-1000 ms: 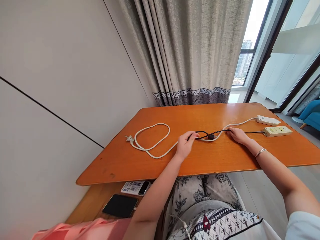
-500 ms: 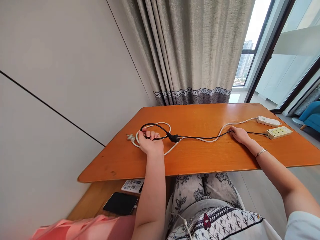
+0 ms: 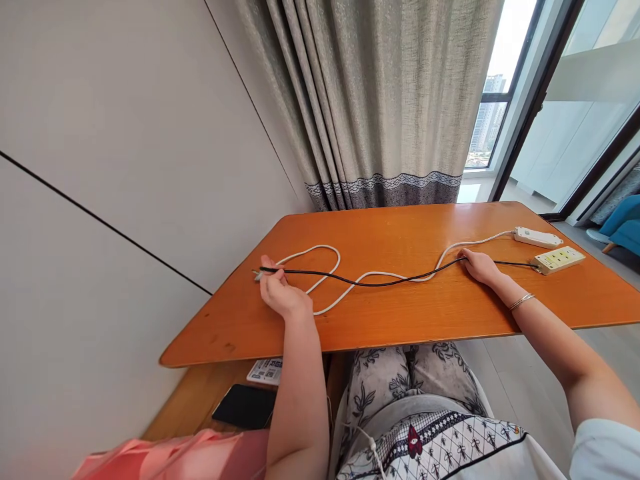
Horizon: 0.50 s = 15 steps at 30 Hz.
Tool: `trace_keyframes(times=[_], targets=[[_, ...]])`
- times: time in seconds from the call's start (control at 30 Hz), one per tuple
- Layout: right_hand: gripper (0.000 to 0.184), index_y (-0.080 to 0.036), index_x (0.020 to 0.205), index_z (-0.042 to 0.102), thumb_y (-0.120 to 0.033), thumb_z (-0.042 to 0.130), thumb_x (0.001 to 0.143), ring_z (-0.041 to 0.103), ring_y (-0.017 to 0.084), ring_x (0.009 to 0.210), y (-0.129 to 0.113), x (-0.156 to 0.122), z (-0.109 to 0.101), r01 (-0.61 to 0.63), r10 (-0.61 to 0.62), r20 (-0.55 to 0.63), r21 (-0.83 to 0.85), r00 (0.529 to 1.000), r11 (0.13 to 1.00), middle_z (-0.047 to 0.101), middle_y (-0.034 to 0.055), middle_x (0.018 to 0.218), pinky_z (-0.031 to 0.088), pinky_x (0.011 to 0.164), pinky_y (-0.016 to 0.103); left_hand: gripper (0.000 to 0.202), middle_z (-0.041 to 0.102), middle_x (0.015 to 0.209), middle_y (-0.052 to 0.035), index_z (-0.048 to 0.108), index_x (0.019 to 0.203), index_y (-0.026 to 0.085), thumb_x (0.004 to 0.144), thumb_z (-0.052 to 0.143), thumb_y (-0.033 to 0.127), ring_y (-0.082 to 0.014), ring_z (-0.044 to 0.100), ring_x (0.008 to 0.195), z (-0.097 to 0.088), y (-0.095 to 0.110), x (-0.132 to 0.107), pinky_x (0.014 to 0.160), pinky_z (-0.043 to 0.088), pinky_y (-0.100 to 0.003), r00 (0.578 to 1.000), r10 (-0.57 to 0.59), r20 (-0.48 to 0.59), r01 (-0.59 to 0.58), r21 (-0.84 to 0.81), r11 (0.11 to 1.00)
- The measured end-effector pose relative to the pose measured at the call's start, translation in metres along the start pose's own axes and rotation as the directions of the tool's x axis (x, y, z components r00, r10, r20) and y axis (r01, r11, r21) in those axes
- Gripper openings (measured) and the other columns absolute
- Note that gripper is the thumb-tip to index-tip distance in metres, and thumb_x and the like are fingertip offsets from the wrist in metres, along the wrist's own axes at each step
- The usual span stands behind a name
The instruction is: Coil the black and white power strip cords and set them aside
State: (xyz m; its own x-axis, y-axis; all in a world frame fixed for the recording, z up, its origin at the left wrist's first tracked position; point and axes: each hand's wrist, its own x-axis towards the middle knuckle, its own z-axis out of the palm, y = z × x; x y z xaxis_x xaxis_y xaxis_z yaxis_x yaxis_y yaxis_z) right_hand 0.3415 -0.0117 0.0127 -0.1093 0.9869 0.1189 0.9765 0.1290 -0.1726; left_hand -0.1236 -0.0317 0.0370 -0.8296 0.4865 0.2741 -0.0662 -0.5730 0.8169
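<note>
A black cord (image 3: 385,281) stretches almost straight across the orange table (image 3: 430,313), from its plug end at the left to a yellow power strip (image 3: 558,259) at the right. My left hand (image 3: 278,293) is closed on the plug end, beside the white plug (image 3: 257,274). My right hand (image 3: 479,267) rests on the black cord near the strip, fingers pressing it to the table. A white cord (image 3: 330,267) loops under the black one and runs to a white power strip (image 3: 538,237).
A grey curtain (image 3: 380,100) hangs behind the table, with a window and balcony door to the right. On a lower wooden shelf at the left lie a black phone (image 3: 245,407) and a printed card (image 3: 265,371). A wall stands close on the left.
My left hand has drawn the black cord's plug end leftwards from the table's middle to its left edge, pulling the coil out into a nearly straight line. My right hand has stayed put.
</note>
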Motion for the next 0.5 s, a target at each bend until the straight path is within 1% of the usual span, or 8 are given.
trace_keyframes(times=[0.07,0.13,0.17,0.23,0.3,0.4,0.43,0.5], targets=[[0.029,-0.019,0.118,0.065,-0.025,0.046,0.097,0.071,0.028,0.095,0.001,0.000,0.001,0.002,-0.002,-0.004,0.007,1.000,1.000,0.077,0.0130,0.109,0.046,0.079,0.033,0.009,0.063,0.135,-0.0097,0.055,0.078,0.021,0.070,0.050,0.023,-0.0258,0.044,0.143,-0.002,0.000,0.001,0.122,0.030,-0.041,0.998,0.023,0.053,-0.027,0.072,0.997],[0.029,-0.019,0.117,0.065,-0.024,0.046,0.096,0.070,0.027,0.095,0.003,0.001,0.003,0.014,-0.014,-0.009,0.014,1.000,1.000,0.077,0.0124,0.109,0.047,0.081,0.033,0.009,0.064,0.132,-0.0112,0.056,0.077,0.020,0.069,0.054,0.022,-0.0276,0.047,0.141,-0.001,0.000,0.001,0.122,0.031,-0.043,0.994,-0.014,0.110,0.001,0.113,0.994],[0.029,-0.019,0.116,0.065,-0.022,0.046,0.095,0.070,0.027,0.096,0.004,0.002,0.003,0.024,-0.023,-0.013,0.018,1.000,1.000,0.077,0.0122,0.109,0.047,0.084,0.034,0.014,0.064,0.132,-0.0122,0.058,0.081,0.020,0.068,0.056,0.022,-0.0282,0.048,0.141,0.000,0.000,-0.001,0.122,0.032,-0.043,0.991,-0.044,0.126,0.028,0.122,0.992],[0.030,-0.018,0.114,0.065,-0.018,0.044,0.093,0.068,0.028,0.101,0.006,0.003,0.004,0.046,-0.045,-0.026,0.026,0.999,0.999,0.076,0.0126,0.111,0.046,0.090,0.037,0.029,0.060,0.138,-0.0148,0.060,0.096,0.019,0.067,0.059,0.021,-0.0283,0.048,0.141,0.003,0.001,-0.005,0.120,0.035,-0.042,0.987,-0.098,0.125,0.084,0.119,0.989],[0.031,-0.016,0.113,0.065,-0.017,0.045,0.090,0.065,0.030,0.109,0.009,0.003,0.005,0.071,-0.069,-0.047,0.036,0.997,0.997,0.074,0.0138,0.115,0.045,0.097,0.042,0.047,0.049,0.149,-0.0174,0.055,0.116,0.018,0.069,0.059,0.020,-0.0278,0.048,0.142,0.005,0.002,-0.014,0.119,0.037,-0.042,0.986,-0.135,0.096,0.125,0.109,0.986],[0.038,-0.016,0.118,0.062,-0.021,0.052,0.082,0.058,0.032,0.122,0.013,0.001,0.005,0.113,-0.109,-0.079,0.052,0.991,0.992,0.068,0.0151,0.125,0.043,0.104,0.045,0.065,0.026,0.165,-0.0187,0.040,0.138,0.021,0.074,0.057,0.020,-0.0268,0.044,0.147,0.003,-0.001,-0.032,0.120,0.036,-0.043,0.987,-0.146,0.061,0.137,0.128,0.982],[0.043,-0.016,0.121,0.061,-0.022,0.055,0.079,0.055,0.033,0.126,0.013,-0.001,0.004,0.140,-0.134,-0.093,0.060,0.987,0.988,0.065,0.0155,0.130,0.042,0.106,0.047,0.069,0.019,0.167,-0.0178,0.034,0.143,0.022,0.077,0.055,0.021,-0.0263,0.040,0.149,0.001,-0.004,-0.039,0.121,0.034,-0.043,0.990,-0.128,0.055,0.118,0.149,0.982],[0.055,-0.017,0.127,0.059,-0.025,0.059,0.073,0.047,0.035,0.135,0.009,-0.006,0.003,0.231,-0.220,-0.127,0.073,0.967,0.970,0.057,0.0168,0.140,0.038,0.111,0.050,0.075,0.013,0.170,-0.0150,0.023,0.151,0.026,0.082,0.051,0.024,-0.0253,0.032,0.154,-0.006,-0.011,-0.051,0.122,0.032,-0.044,0.998,-0.043,0.036,0.035,0.217,0.975]])
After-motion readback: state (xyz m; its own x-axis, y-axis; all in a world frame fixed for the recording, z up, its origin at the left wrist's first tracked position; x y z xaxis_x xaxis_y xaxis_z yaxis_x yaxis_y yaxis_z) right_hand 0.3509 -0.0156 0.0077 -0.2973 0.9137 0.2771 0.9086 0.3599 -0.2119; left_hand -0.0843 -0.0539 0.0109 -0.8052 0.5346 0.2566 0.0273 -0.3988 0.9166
